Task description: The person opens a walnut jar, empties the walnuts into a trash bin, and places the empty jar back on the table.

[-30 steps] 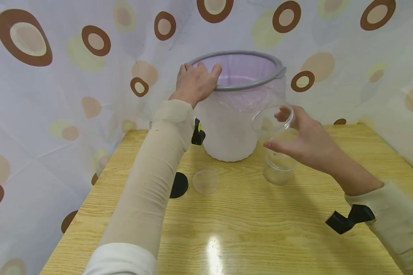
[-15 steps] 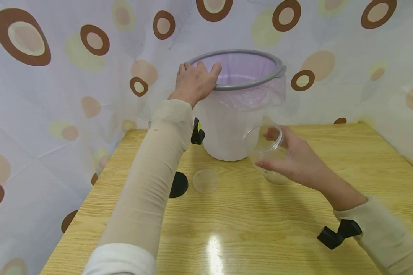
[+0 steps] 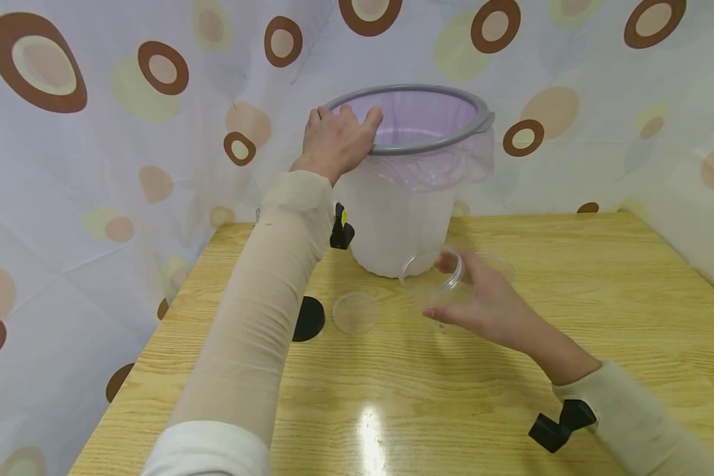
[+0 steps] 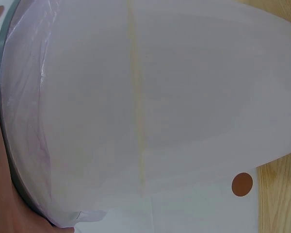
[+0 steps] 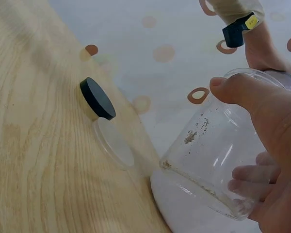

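My left hand (image 3: 336,139) grips the grey rim (image 3: 434,145) of a white trash bin (image 3: 398,218) lined with a thin purple bag (image 3: 446,168). Its fingers reach over the rim's left side, and the left wrist view has the hand along that edge. A clear plastic jar (image 5: 199,155) is held in my right hand (image 3: 494,307), thumb on one side and fingers on the other. It has no lid on, and it tilts in front of the bin. Dark specks (image 5: 189,137) cling to its wall and around its base edge.
On the wooden table (image 3: 333,390) lie a black round lid (image 3: 311,319) and a clear disc (image 3: 356,313) side by side, left of the jar. Another clear rim (image 3: 506,264) shows just behind the right hand. A patterned curtain (image 3: 184,152) surrounds the table.
My right hand has moved the jar down and to the left, away from the bin's rim toward the table. The left hand stays on the rim.
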### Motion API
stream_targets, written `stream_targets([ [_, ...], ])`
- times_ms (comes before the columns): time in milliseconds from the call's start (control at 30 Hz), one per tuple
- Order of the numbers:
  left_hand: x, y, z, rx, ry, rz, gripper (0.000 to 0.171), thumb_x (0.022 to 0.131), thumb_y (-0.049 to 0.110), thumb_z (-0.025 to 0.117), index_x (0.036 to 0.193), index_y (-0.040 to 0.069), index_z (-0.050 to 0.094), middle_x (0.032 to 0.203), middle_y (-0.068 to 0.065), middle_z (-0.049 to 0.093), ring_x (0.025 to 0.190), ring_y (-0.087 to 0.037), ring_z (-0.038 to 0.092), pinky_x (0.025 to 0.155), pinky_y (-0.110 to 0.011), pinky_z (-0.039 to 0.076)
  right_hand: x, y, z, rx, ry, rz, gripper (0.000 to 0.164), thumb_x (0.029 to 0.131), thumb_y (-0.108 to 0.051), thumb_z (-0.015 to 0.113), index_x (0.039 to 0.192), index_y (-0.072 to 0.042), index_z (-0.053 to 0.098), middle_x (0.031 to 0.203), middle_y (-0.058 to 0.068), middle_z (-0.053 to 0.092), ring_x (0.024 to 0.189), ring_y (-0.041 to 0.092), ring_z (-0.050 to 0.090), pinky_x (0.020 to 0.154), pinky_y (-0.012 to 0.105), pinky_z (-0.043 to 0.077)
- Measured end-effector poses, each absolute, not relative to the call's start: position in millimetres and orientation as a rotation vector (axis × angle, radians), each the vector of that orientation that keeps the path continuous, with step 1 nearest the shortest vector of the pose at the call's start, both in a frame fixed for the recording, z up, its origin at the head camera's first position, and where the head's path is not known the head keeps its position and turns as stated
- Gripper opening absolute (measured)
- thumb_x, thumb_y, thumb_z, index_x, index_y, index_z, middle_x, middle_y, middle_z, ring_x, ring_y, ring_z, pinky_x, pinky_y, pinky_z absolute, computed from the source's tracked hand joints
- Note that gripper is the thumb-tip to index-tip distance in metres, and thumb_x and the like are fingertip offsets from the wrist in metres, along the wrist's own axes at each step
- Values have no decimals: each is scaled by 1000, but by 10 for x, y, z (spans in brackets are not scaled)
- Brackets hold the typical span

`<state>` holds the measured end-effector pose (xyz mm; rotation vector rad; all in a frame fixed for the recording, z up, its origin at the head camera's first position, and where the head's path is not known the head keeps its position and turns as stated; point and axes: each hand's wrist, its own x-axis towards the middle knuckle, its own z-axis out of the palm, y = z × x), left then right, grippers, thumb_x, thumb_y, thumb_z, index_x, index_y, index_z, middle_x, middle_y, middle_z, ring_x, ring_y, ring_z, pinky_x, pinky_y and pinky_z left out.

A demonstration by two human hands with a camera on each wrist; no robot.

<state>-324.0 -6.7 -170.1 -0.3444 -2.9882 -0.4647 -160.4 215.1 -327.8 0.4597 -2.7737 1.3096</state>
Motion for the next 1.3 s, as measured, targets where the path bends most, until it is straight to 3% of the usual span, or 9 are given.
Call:
stream_targets([
  [367,-3241,-61,-1695,-345,-2987,-469,81,98,63,8,148,8,40,160,-20,25,148,-34,20,124,-40,13,-1619,2097,-3525,511,-2778,1351,87,75,-37,87,141,-4,41,135,19,56,131,44,50,107,60,39],
  [600,-3235,-59,-1698,-346,-2989,-479,81,98,62,8,152,8,35,162,-21,20,150,-35,15,124,-41,11,-1595,2096,-3625,492,-2842,1310,89,76,-42,85,141,-1,38,140,22,54,133,46,47,105,62,40],
  [867,-3235,-71,-1699,-342,-2994,-488,81,98,62,8,153,8,34,163,-21,18,151,-35,13,125,-41,10,-1593,2066,-3756,493,-2853,1314,86,75,-43,85,136,-2,42,138,22,56,130,46,51,104,61,42],
  [1300,-3243,-75,-1695,-336,-2994,-482,81,98,63,8,152,9,36,162,-21,20,150,-34,15,124,-40,11,-1562,2059,-3825,505,-2880,1328,86,79,-46,81,142,-7,37,144,21,51,134,46,47,105,62,40],
])
